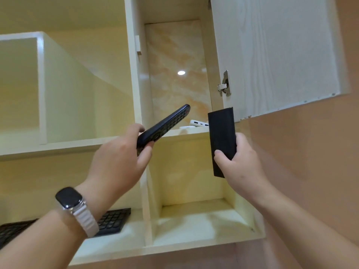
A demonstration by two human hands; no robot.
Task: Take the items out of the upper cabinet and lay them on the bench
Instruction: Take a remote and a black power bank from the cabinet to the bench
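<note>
The left hand (120, 158) is closed around the lower end of a dark remote control (165, 125), thumb on its button face, holding it tilted so its far end points up and right toward the open upper cabinet (174, 55). A watch (72, 202) with a pale strap sits on that wrist. The right hand (240, 162) grips a flat black rectangular block (221, 136), possibly a power bank, upright, with the thumb across its front and the fingers behind; it hangs just below and in front of the cabinet's right edge. Inside the cabinet, on its floor behind the two held things, lie a white slab with ports (199, 122) and a smaller white object (187, 127) too hidden to identify. The cabinet door (275, 51) stands swung open to the right on a metal hinge (225, 83). Below and left of the cabinet, on a lower shelf, rests a black keyboard (110, 222).
</note>
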